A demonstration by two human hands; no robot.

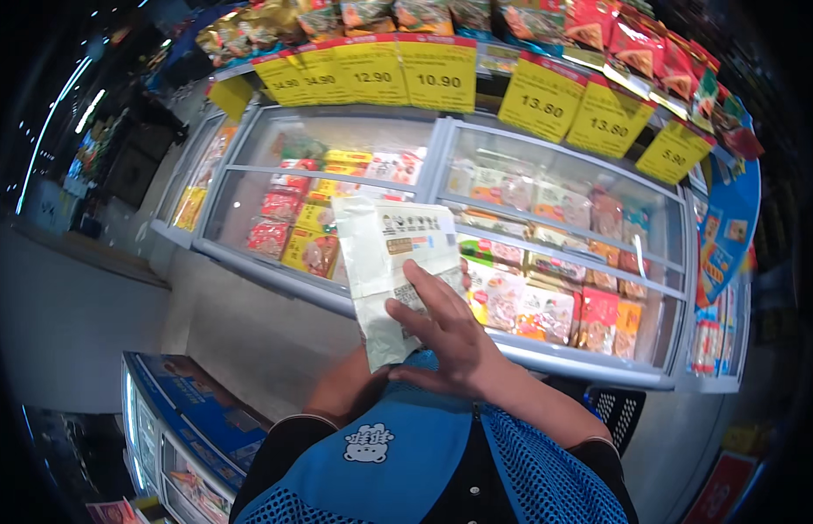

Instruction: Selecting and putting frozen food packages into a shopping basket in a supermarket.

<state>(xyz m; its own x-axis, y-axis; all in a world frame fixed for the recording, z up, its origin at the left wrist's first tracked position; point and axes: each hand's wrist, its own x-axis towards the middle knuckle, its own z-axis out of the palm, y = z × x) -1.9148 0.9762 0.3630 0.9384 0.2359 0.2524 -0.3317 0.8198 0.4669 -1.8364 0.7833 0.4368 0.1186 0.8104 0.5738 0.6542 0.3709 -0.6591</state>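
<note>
A pale, flat food package (367, 281) is held up in front of my chest, its printed back facing me. My left hand (373, 363) is behind its lower edge; the fingers are hidden and only the wrist and forearm show. Across the package's lower right side is my right hand (445, 334), with its fingers spread apart. Whether those fingertips touch the wrapper cannot be told. Small print, icons and a printed code cover the package's face. Beyond it stands a chest freezer (439, 157) with glass lids.
Frozen food bags (550, 308) fill the freezer. Yellow price tags (439, 72) hang from a shelf of snack bags (373, 16) above. A second freezer (183, 419) stands at the lower left. A black perforated basket or cart part (619, 416) is near my right elbow.
</note>
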